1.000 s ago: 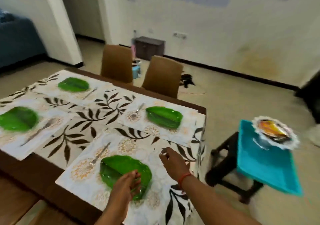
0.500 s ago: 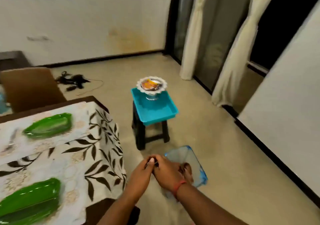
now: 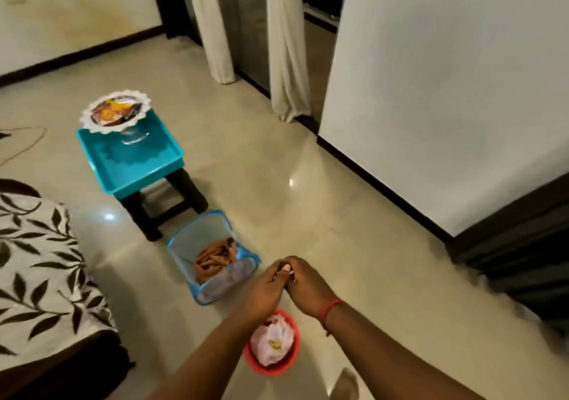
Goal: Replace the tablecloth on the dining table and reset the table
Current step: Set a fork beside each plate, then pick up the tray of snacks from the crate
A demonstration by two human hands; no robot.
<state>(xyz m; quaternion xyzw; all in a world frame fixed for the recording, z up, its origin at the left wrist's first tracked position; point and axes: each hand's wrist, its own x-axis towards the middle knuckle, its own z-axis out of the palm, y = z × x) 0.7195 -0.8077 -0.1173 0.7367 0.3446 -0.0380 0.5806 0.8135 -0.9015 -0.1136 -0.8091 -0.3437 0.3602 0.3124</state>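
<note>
Now your left hand and right hand pinch something too small to tell, above the basket's limp brown cloth: gather it by a bunched fold.

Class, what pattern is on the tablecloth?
Dark leaf sprigs on white tablecloth, seen in the head view.

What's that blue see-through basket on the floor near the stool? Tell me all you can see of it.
The basket is a small, square-mouthed bin with thin walls that look like pale blue see-through mesh, edged in a brighter blue trim. It stands open-topped on the shiny tiled floor, just in front of the dark stool, leaning a little rather than standing square. Inside lies a crumpled brown cloth, bunched toward the near side. Nothing else touches it; the person's joined hands are nearer the camera, not on it.
</note>
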